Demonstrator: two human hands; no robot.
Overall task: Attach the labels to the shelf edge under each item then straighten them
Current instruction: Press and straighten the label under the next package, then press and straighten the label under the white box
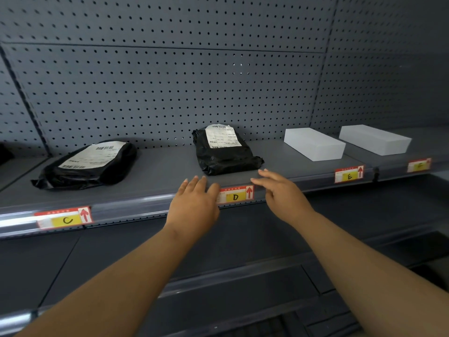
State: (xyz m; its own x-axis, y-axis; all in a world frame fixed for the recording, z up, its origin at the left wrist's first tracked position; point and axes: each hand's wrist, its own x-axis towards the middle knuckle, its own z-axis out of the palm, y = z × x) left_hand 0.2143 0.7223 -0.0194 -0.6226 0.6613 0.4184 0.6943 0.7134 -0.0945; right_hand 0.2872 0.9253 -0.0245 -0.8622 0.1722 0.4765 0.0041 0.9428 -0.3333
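Four red-and-yellow labels sit on the grey shelf edge [136,205]. Label C [64,218] is under the left black parcel [87,164]. Label D [237,195] is under the middle black parcel [223,152]. Label E [349,174] is under a white box [314,147], and label F [419,165] under the other white box [375,139]. My left hand [196,203] lies just left of label D, fingers straight over the shelf edge, its thumb covering the label's left end. My right hand [279,190] hovers just right of label D, fingers extended, holding nothing.
A dark pegboard wall [170,81] backs the shelf. A lower shelf [230,273] runs beneath my forearms. A shelf joint [376,175] divides labels E and F. A dark object [4,154] shows at the far left edge.
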